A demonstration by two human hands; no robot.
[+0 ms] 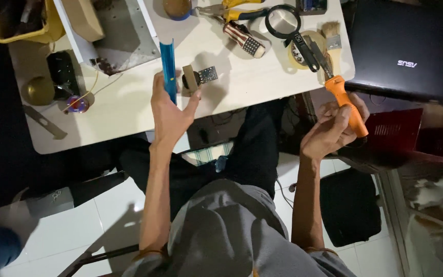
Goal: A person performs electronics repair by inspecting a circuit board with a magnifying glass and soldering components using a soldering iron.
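Left hand (169,115): raised at the near edge of the desk (129,102), grip closed on a blue tube (168,71). The thumb and fingers clasp the tube's lower end; the rest stands up out of the grip and runs away over the desk top, slightly tilted.

Right hand (331,128): held off the desk, just past its near right corner, grip closed on an orange tool (348,102). The fingers wrap the lower part of the orange handle; the upper part sticks out above the grip, and its dark metal tip points up towards the desk edge.

On the desk, just right of the tube: a small circuit board (207,75) and a tan block (188,79), both close to the left fingertips but apart from them.

Far side of the desk: a magnifier (283,20), a tape roll (303,48) under its handle, a brush (332,35), pliers (232,11) with yellow handles.

Left side of the desk: a yellow bin (21,23), a grey metal plate (124,31), a brass ball (38,90), a solder spool (78,104).

Right of the desk: a closed black laptop (406,46).

Below: the person's grey shirt and dark trousers, white floor tiles (114,205).
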